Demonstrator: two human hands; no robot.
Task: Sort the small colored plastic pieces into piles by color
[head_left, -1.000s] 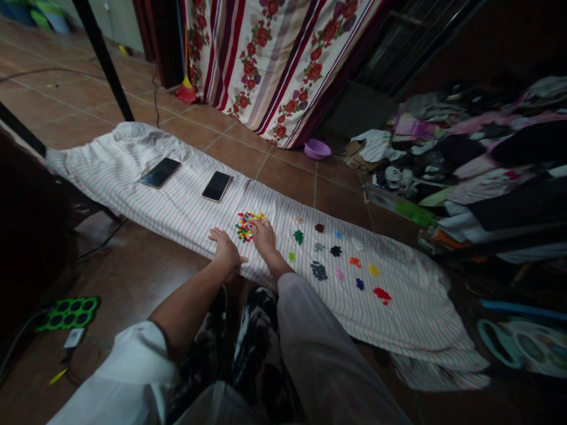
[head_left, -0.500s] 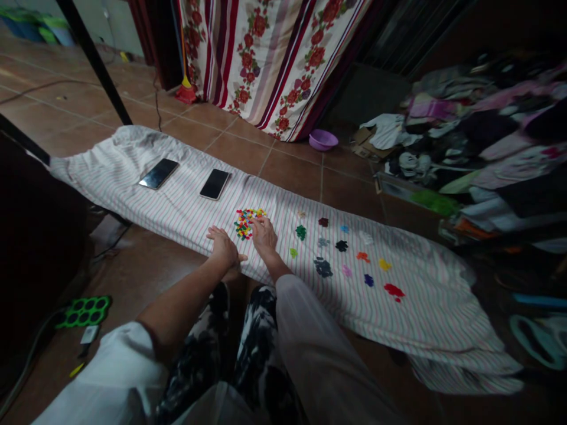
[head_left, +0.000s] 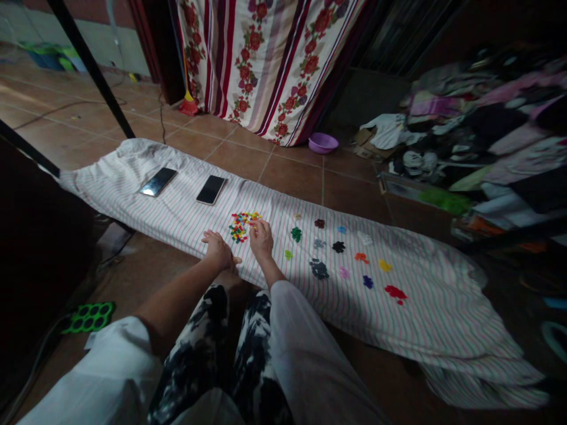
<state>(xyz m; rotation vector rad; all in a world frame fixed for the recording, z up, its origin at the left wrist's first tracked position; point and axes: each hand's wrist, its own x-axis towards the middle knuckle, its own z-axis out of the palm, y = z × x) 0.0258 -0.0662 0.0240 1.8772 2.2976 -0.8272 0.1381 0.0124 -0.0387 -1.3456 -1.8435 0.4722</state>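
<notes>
A mixed pile of tiny red, yellow, green and white pieces [head_left: 239, 229] lies on the striped cloth [head_left: 266, 203]. My right hand [head_left: 262, 239] is at the pile's right edge, its fingertips pinched together over the pieces. Whatever is between those fingertips is too small to make out. Resting on the near edge of the cloth, my left hand [head_left: 218, 249] has its fingers apart and holds nothing. To the right lie small heaps sorted by colour, among them dark green [head_left: 296, 234], dark grey [head_left: 319, 270], black [head_left: 339, 247], orange [head_left: 361, 258] and red [head_left: 395, 293].
Two phones, one [head_left: 158, 182] farther left and another [head_left: 211, 189] nearer the pile, lie on the cloth. Beyond it, a purple basin [head_left: 323, 143] stands on the tiled floor before a flowered curtain [head_left: 252, 65]. Heaped clothes [head_left: 460, 112] fill the right background.
The camera view has shifted slightly. My right hand stays at the pile's right edge with its fingers pinched, and my left hand still rests on the cloth's edge.
</notes>
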